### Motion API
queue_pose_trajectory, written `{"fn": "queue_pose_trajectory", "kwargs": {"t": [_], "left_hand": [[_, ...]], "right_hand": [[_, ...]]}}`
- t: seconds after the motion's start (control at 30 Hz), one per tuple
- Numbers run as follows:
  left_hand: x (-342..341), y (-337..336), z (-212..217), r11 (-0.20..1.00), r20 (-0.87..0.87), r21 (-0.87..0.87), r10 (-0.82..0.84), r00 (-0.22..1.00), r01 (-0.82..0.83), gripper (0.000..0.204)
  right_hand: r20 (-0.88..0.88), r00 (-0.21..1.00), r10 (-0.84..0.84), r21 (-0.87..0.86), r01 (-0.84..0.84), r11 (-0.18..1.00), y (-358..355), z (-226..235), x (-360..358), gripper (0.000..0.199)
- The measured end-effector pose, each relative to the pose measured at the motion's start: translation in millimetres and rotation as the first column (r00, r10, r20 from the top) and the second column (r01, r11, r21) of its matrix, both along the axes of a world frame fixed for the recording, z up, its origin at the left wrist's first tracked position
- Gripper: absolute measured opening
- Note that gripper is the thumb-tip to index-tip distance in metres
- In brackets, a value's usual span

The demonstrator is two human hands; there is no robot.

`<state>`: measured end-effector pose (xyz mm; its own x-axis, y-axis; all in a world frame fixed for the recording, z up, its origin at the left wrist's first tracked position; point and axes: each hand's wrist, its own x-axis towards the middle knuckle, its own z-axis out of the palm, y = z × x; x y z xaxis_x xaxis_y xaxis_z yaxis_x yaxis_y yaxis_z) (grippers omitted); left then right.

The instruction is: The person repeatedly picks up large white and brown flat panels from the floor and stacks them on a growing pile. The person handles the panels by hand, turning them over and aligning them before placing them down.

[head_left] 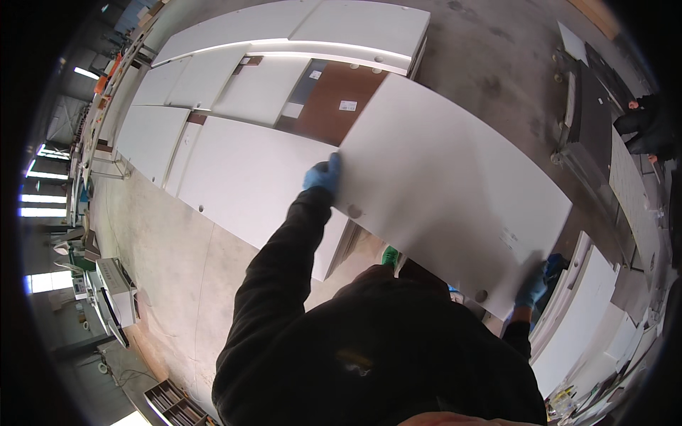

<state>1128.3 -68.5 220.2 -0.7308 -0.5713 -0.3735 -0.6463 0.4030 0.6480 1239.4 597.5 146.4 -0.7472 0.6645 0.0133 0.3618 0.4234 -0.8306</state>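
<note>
A large white panel [440, 163] with round holes along its near edge is held at a tilt in front of me. My left hand [323, 175], in a blue glove, is closed on its left edge near a corner. At the near right corner my right hand [531, 285], gloved as well, grips the same panel; its fingers are partly hidden. The far left part of the held panel overlaps a brown panel [349, 89] bearing a small white label. Beside my left hand lies another white panel [263, 170] on a stack.
Several stacks of white panels [213, 74] spread to the left and far side. On the right stand a dark stack of panels [591, 121] and a leaning pile of white boards [579, 312]. Another person [643, 128] is at the far right. Grey concrete floor [170, 255] shows at left.
</note>
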Motion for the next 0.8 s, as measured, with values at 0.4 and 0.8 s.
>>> {"fn": "queue_pose_trajectory", "kwargs": {"t": [0.4, 0.8], "left_hand": [[-104.2, -159.0, -27.3, 0.944, 0.228, -0.319, 0.157, 0.961, -0.079, 0.074], [-197.9, -234.1, -104.2, 0.921, 0.377, -0.374, 0.043, 0.925, 0.110, 0.062]], "right_hand": [[0.119, 0.992, 0.047, -0.566, 0.029, 0.824, -189.6, -51.6, -255.8, 0.044], [0.217, 0.976, -0.013, -0.451, 0.112, 0.886, -286.7, -77.9, -364.9, 0.047]]}}
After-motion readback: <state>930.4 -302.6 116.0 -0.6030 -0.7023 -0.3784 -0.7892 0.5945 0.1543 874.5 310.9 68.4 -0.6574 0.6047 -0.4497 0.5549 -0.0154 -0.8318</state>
